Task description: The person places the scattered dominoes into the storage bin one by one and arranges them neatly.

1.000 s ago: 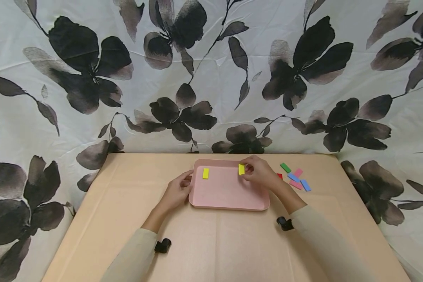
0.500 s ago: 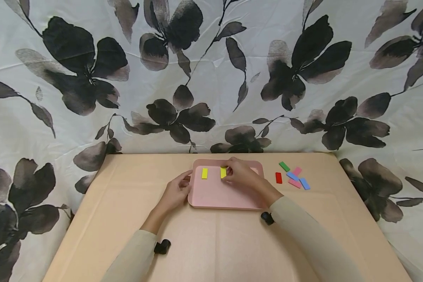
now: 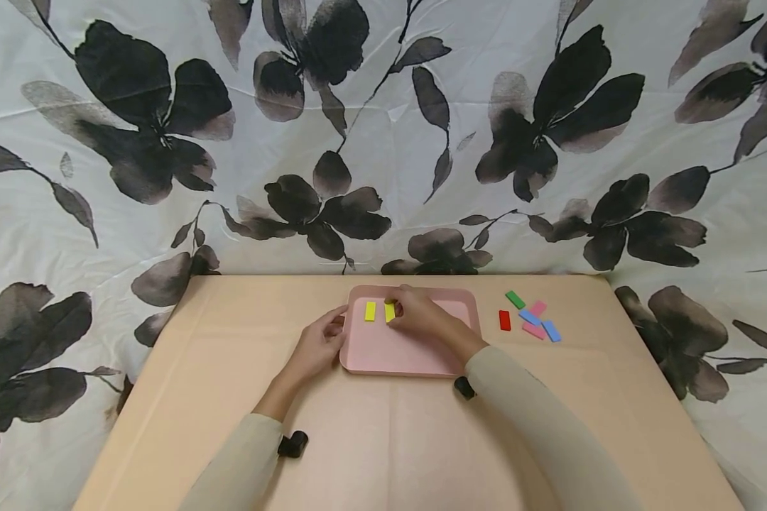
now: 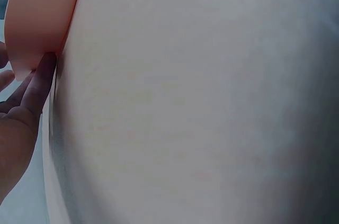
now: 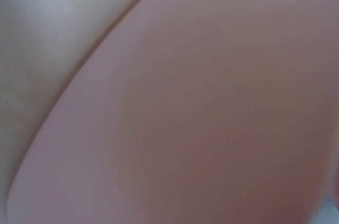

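A pink tray lies on the table in the head view. My left hand holds its left rim; in the left wrist view the fingers meet the tray's outer wall. One yellow rectangular tile lies upright-oriented in the tray's upper left. My right hand reaches over the tray and pinches a second yellow tile, a small gap to the right of the first. Part of this second tile is hidden by the fingers. The right wrist view shows mostly blurred tray surface.
Right of the tray, a red tile lies by itself. Beyond it sits a loose cluster: a green tile, two blue tiles and two pink tiles, some touching or overlapping. A floral cloth hangs behind the table.
My right hand has moved left across the tray with the yellow tile, bringing it near the first one. The red tile has come into full view. The left hand stays at the rim.
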Demonstrator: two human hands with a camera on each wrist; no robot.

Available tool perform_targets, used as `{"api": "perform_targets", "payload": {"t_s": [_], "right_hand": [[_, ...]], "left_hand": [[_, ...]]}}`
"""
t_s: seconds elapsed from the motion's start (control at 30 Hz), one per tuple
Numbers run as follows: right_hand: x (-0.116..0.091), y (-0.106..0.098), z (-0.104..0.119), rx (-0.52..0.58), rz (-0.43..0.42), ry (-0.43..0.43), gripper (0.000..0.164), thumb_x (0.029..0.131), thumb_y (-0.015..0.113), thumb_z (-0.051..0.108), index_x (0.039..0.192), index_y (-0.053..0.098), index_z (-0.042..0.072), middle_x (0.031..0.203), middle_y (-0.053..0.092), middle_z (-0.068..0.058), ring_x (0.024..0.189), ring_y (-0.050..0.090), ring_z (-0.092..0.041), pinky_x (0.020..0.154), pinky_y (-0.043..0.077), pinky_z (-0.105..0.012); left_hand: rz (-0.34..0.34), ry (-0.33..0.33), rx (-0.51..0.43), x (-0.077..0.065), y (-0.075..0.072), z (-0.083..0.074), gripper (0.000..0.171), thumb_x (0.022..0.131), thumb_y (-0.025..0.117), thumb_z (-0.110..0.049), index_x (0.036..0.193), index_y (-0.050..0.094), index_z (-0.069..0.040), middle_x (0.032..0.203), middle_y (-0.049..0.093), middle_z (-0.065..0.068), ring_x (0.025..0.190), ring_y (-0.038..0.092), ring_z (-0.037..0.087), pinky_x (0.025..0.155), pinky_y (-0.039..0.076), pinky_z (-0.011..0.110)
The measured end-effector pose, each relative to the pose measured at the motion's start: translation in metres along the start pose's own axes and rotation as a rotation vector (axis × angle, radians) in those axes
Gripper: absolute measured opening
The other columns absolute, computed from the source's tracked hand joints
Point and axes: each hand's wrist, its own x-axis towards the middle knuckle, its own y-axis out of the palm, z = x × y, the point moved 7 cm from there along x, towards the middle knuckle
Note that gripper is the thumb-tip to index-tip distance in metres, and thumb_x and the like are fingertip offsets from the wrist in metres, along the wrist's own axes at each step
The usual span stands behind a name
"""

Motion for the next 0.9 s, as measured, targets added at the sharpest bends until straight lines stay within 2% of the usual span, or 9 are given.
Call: {"api": "perform_targets", "payload": {"t_s": [0.27,0.5,0.77,0.9], "right_hand": [[0.008,0.009,0.001,0.095,0.018,0.056,0.037,0.086,0.084,0.015,0.118,0.067,0.005,0.092,0.059,-0.008,0.083,0.055,-0.02,0.069,0.047,-0.025],[0.01,0.012,0.005,0.032,-0.006,0.041,0.038,0.087,0.084,0.017,0.119,0.068,0.004,0.096,0.055,-0.006,0.086,0.053,-0.017,0.074,0.046,-0.025],[0.011,0.014,0.006,0.037,-0.035,0.034,0.037,0.087,0.085,0.018,0.117,0.069,0.005,0.096,0.054,-0.006,0.087,0.053,-0.017,0.075,0.046,-0.026],[0.011,0.019,0.004,0.073,-0.035,0.064,0.043,0.086,0.085,0.018,0.123,0.068,0.004,0.108,0.06,-0.008,0.097,0.055,-0.02,0.085,0.051,-0.029]], "left_hand": [[0.002,-0.004,0.003,0.0,-0.001,0.001,0.053,0.097,0.062,-0.002,0.15,0.054,-0.01,0.125,0.068,0.017,0.104,0.068,0.027,0.084,0.054,0.025],[0.008,-0.001,0.009,0.0,-0.001,0.002,0.055,0.098,0.062,-0.001,0.151,0.052,-0.009,0.127,0.067,0.017,0.107,0.068,0.027,0.089,0.055,0.03],[-0.002,0.0,0.008,0.001,-0.001,0.001,0.055,0.097,0.062,0.0,0.151,0.052,-0.007,0.127,0.068,0.017,0.107,0.068,0.027,0.092,0.056,0.036],[-0.002,-0.007,0.006,0.001,0.0,0.002,0.055,0.097,0.062,0.0,0.151,0.052,-0.007,0.127,0.067,0.016,0.107,0.068,0.027,0.092,0.056,0.036]]}}
